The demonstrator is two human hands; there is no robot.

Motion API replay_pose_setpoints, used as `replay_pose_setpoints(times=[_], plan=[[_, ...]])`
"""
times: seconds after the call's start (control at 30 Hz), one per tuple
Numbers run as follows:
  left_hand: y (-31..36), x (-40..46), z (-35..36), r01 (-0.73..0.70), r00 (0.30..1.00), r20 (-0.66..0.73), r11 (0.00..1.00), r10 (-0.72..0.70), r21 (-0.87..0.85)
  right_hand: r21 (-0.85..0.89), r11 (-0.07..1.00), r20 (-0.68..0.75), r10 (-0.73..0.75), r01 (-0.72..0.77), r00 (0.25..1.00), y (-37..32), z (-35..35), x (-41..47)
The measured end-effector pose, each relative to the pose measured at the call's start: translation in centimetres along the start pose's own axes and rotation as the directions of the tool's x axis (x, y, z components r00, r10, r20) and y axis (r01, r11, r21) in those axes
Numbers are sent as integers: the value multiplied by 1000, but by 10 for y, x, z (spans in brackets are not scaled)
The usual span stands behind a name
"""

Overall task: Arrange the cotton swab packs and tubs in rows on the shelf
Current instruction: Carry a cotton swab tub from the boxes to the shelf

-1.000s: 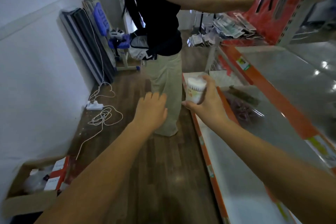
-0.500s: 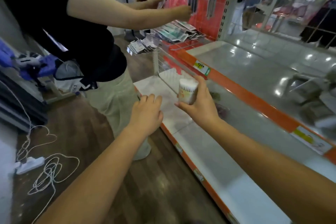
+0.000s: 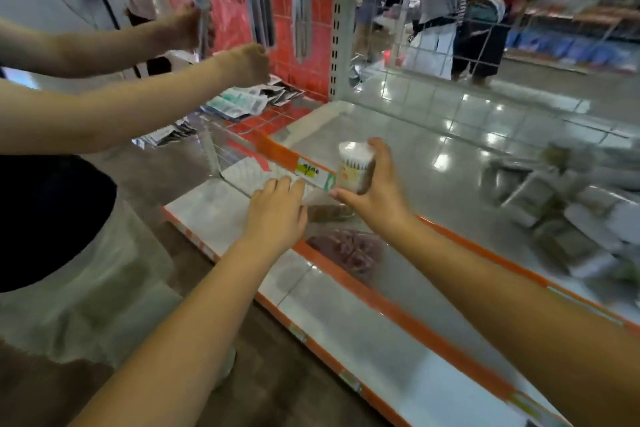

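The right hand (image 3: 375,194) has its fingers curled around a tub (image 3: 356,166) of cotton swabs, above the shelf (image 3: 433,149). The left hand (image 3: 277,215), at nine o'clock from it, holds nothing, fingers relaxed. Set the tub down upright and gently.

Swab tub (image 3: 356,167): clear round tub, white swab tips packed at top, pale label, upright, held above upper shelf (image 3: 433,163) front edge. Blurred white/green packs (image 3: 568,218) piled loosely at shelf's right.
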State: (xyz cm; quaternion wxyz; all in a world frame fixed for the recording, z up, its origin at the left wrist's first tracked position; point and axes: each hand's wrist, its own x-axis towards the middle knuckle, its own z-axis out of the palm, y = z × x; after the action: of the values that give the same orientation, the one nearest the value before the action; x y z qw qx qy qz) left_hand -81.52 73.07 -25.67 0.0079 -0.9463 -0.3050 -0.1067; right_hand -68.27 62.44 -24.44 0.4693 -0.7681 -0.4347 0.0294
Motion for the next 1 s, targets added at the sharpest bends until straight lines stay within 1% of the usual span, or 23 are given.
replay_pose_setpoints(times=[0.07,0.13,0.27,0.3,0.43,0.53,0.67,0.73,0.8,0.9,1.0], plan=[[0,24,5,-24,1000,-14,1000,24,-2,-37,999,-45,0,-2,999,7,-3,19],[1,45,8,-45,998,-34,998,43,-44,-33,999,-73,-9,6,997,13,-5,33],[7,80,10,-131,991,-44,984,126,-117,-30,998,-100,55,-58,993,26,-8,56],[8,89,11,-154,987,-71,982,147,-109,-26,996,-101,77,-81,992,29,-7,61],[11,123,14,-213,977,-38,973,210,-93,-15,988,-113,152,-155,982,46,-2,80],[8,148,20,-253,967,-51,965,250,-69,-12,978,-162,205,-210,965,58,1,95],[5,180,31,-322,947,-6,945,322,-52,1,976,-242,209,-216,947,75,12,116],[3,195,35,-335,942,-4,940,336,-67,-18,976,-255,207,-218,945,81,20,128],[0,210,40,-332,942,28,941,335,-70,-30,974,-263,210,-225,942,85,27,143],[-6,226,50,-324,944,47,943,328,-70,-3,969,-293,236,-248,927,93,39,165],[-12,236,62,-342,936,48,933,349,-113,15,959,-282,277,-284,919,108,53,171]])
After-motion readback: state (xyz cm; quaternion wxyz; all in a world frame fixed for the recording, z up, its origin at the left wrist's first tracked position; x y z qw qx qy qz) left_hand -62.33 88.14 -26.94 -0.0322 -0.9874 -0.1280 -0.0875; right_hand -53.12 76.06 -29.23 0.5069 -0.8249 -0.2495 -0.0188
